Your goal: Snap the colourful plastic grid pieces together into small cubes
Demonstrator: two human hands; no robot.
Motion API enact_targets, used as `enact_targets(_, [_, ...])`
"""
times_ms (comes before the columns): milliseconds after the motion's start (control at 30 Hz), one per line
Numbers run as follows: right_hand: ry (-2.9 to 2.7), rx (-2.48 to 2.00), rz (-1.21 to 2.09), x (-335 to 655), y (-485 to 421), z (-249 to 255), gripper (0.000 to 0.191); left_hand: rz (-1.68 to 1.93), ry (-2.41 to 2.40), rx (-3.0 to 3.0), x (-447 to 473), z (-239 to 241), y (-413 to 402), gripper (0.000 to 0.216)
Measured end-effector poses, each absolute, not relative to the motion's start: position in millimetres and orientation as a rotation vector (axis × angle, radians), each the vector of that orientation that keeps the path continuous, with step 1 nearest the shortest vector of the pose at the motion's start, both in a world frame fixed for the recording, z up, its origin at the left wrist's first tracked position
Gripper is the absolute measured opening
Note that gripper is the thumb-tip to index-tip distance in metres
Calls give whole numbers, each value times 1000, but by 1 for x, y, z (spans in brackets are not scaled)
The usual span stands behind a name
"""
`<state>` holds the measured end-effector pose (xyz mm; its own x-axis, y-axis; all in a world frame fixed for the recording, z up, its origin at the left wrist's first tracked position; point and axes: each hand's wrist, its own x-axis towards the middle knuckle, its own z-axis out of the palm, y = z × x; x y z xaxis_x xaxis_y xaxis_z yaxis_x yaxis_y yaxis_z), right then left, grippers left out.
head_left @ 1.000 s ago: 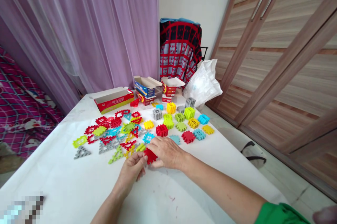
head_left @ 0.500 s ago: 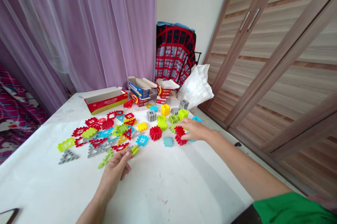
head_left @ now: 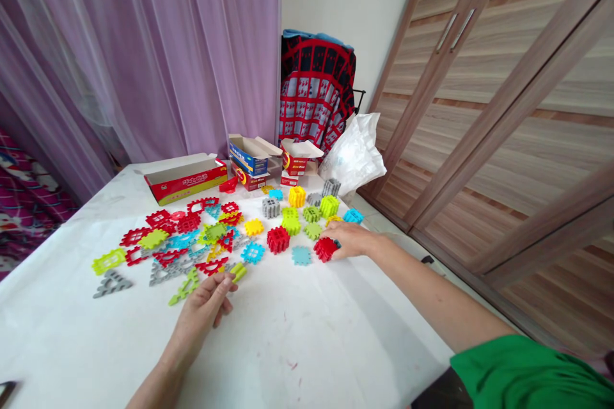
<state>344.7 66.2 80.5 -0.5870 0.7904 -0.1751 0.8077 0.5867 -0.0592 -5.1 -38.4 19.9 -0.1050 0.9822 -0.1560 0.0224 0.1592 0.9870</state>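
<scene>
Currently the right hand (head_left: 352,241) is curled over a red block cluster (head_left: 325,249), fingers closed on its top & far side, w/ the cluster resting on the table (head_left: 307,345). The left hand (head_left: 204,310) is half closed, thumb & fingertips pinching the near end of a lime-green piece (head_left: 238,272) held low over the table.

Handling, by the look of it: both are hard moulded plastic w/ toothed edges, so prob. light, stiff & not fragile. The teeth give purchase, so little slip. The red block cluster looks like several tiles slotted together. It is best held across two opposite faces, squeezing the joints shut, since a pull on one tile could pop it apart. The lime-green piece is thin, so an edge pinch btwn thumb & forefinger suits it.

Room: the table's edge runs close along the outer side of the right hand, w/ floor below, so anything nudged that way could drop. Just left of the right hand lie a light-blue tile (head_left: 302,255) & a red cube (head_left: 278,239). Beyond its fingers, green, yellow & grey blocks plus a blue block (head_left: 354,216) crowd in. Ahead & left of the left hand is a dense scatter of flat pieces (head_left: 182,242). Open room is btwn the two hands & back toward the body.
</scene>
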Motion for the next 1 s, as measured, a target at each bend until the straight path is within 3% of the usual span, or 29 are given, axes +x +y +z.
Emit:
enact_targets(433, [2645, 1357, -175, 343, 65, 77, 36, 1127, 1378, 1071, -7, 18, -37, 58])
enact_targets(833, [2607, 1382, -178, 340, 61, 82, 52, 1161, 1369, 1020, -6, 18, -37, 60])
enact_targets(1000, [2642, 1417, -163, 335, 65, 97, 61, 1362, 1361, 895, -26, 20, -32, 60])
